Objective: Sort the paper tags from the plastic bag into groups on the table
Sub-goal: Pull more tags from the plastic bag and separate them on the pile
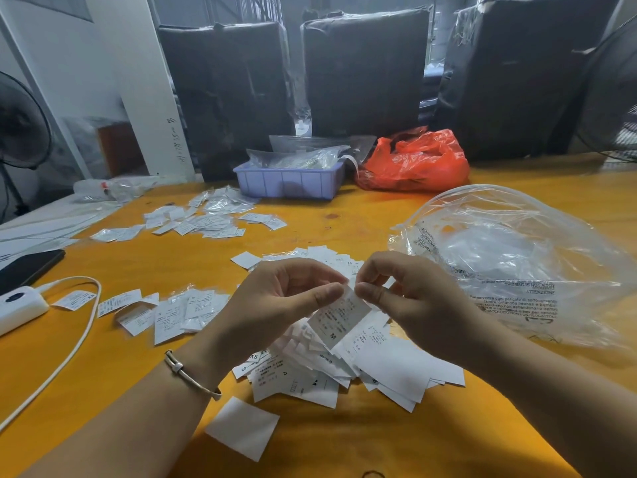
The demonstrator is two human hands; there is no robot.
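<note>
Over the orange table, my left hand and my right hand both pinch the top edge of one white paper tag printed with an "M". It hangs above a loose heap of white tags in the middle of the table. A group of tags lies to the left of the heap, and another group lies farther back. The clear plastic bag with printed warnings lies crumpled at the right.
A lilac tray with clear packets and a red plastic bag stand at the back. A white charger with its cable and a dark phone lie at the left. One blank tag lies near the front edge.
</note>
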